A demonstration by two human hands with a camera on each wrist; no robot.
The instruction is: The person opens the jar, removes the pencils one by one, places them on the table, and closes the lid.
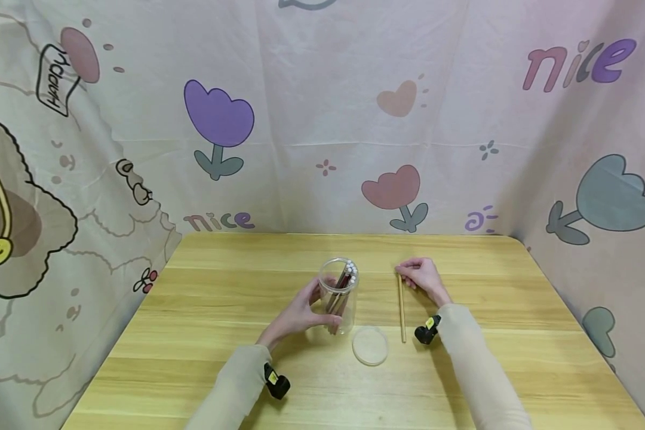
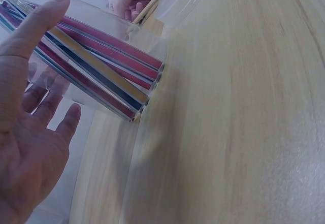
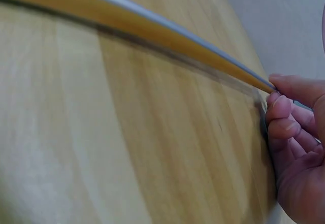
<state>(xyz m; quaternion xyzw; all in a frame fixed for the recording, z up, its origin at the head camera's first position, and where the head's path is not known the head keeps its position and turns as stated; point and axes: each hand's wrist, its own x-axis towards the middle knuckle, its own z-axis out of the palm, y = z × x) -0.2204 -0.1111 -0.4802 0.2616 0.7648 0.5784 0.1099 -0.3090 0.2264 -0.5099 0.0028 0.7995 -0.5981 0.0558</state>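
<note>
"Yellow, one slim pencil-like stick [image 1: 401,310]: where entered?"

"On the right side of the scene, well apart from the jar. Far end pinched between thumb and forefinger of the right hand [image 1: 421,275]. Whether the near end touches the table [image 1: 236,280]: cannot be told."

"Container?"

"Clear jar [image 1: 349,310], one, mouth uncovered. Grasped by the left hand [image 1: 303,310], thumb on the near side, other fingers round behind. Contents: a bundle of sticks [image 2: 96,59], red, dark blue and yellow among them, white ends [image 1: 350,272] at the mouth. Base flat on the wood or slightly raised: uncertain."

"Loose items?"

"Clear round lid [image 1: 370,345], one, lying on the table, nearer the wearer than the jar, between it and the yellow stick. Touched by neither hand."

"Step in hand, by your judgement?"

"Handling of one stick singly, jar steadied meanwhile. Whether that stick is bound in or out, this moment does not settle."

"Next move, requirements?"

"If inward: a firm pinch, a lift, the stick turned from lying to upright and carried clear of the rim; left hand to hold the jar steady, mouth up. If it is to stay on the table: thumb and forefinger eased apart gently, so it does not roll against the lid"
</note>
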